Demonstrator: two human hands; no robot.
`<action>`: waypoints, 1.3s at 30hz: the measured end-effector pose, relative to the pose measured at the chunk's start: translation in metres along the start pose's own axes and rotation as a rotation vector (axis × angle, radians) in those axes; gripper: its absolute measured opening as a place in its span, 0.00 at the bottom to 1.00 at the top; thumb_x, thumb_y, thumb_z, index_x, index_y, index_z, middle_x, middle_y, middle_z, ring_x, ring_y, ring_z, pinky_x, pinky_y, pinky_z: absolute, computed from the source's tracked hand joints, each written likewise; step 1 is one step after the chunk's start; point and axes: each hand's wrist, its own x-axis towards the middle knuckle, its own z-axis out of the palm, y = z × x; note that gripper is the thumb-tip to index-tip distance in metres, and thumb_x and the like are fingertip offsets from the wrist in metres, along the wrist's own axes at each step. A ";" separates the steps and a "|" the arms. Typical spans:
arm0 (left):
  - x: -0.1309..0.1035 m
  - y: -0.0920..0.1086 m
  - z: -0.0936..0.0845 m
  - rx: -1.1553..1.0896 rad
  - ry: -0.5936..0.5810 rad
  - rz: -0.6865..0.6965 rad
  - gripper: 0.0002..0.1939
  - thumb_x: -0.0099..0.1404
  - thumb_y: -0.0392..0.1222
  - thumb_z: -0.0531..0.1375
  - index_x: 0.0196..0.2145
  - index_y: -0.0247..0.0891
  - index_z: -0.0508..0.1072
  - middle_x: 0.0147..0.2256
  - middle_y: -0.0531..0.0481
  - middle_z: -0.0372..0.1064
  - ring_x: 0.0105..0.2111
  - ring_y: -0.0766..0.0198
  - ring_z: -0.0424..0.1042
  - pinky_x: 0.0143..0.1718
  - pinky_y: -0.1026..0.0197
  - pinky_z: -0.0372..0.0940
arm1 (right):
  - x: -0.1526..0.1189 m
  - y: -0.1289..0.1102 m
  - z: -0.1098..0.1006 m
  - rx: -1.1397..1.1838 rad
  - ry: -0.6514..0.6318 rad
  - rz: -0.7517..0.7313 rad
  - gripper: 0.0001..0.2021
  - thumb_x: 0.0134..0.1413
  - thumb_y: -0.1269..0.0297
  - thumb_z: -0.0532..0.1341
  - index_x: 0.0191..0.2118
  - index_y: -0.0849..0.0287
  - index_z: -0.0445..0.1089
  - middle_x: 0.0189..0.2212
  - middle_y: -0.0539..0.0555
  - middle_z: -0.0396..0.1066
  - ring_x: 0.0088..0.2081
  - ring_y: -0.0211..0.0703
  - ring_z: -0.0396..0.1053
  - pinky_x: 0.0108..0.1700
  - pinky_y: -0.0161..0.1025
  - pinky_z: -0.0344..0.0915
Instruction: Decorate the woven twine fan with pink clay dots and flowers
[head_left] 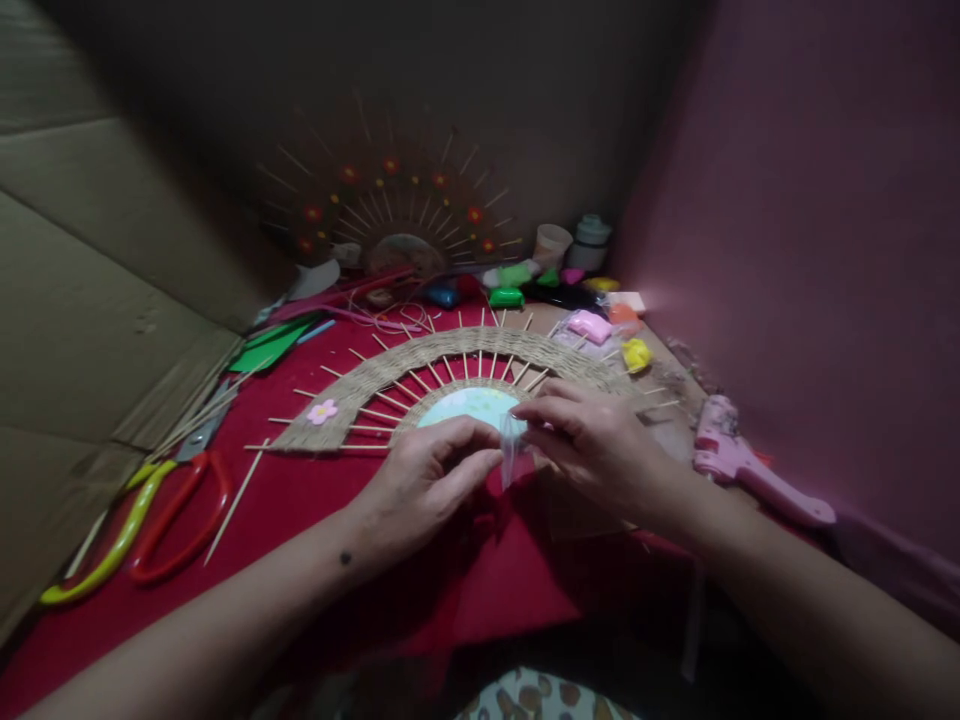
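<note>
A small piece of clear plastic wrap [511,455] is pinched between my two hands, just in front of a half-round woven fan. My left hand [442,465] holds it from the left with thumb and forefinger. From the right, my right hand [581,435] grips its upper part, the fingers curled. Behind them lies the woven fan [427,350], made of straw bands over thin sticks, with a pale blue half-disc [465,403] at its centre. A pink flower [322,412] sits on the fan's left end. Whether anything is inside the plastic cannot be made out.
Scissors [180,510] with red and yellow handles lie left; a pink glue gun [750,465] lies right. Clay packs, pink [590,327], yellow [637,354] and green [506,298], line the back. A decorated fan [397,215] leans behind. Cardboard [112,280] walls the left side.
</note>
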 end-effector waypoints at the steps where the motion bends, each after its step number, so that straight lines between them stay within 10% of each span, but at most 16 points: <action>1: 0.000 -0.001 0.000 -0.010 0.001 -0.018 0.09 0.63 0.40 0.55 0.33 0.34 0.74 0.28 0.51 0.72 0.28 0.66 0.69 0.30 0.66 0.64 | 0.001 0.000 0.001 0.002 -0.005 0.005 0.10 0.56 0.77 0.57 0.43 0.65 0.72 0.34 0.57 0.70 0.35 0.41 0.68 0.36 0.38 0.65; 32: 0.002 0.002 0.003 -0.398 -0.074 -0.402 0.06 0.59 0.42 0.56 0.29 0.36 0.66 0.14 0.57 0.64 0.11 0.74 0.56 0.12 0.72 0.49 | 0.000 -0.024 0.000 -0.096 0.088 0.070 0.04 0.57 0.65 0.57 0.33 0.59 0.65 0.30 0.57 0.68 0.30 0.42 0.66 0.28 0.36 0.61; 39: -0.004 0.000 0.006 -0.247 -0.003 -0.197 0.06 0.59 0.39 0.56 0.26 0.35 0.66 0.17 0.57 0.63 0.15 0.72 0.62 0.16 0.69 0.57 | -0.005 -0.034 0.010 -0.302 -0.042 0.072 0.12 0.56 0.66 0.53 0.23 0.60 0.67 0.18 0.54 0.68 0.19 0.39 0.62 0.22 0.37 0.49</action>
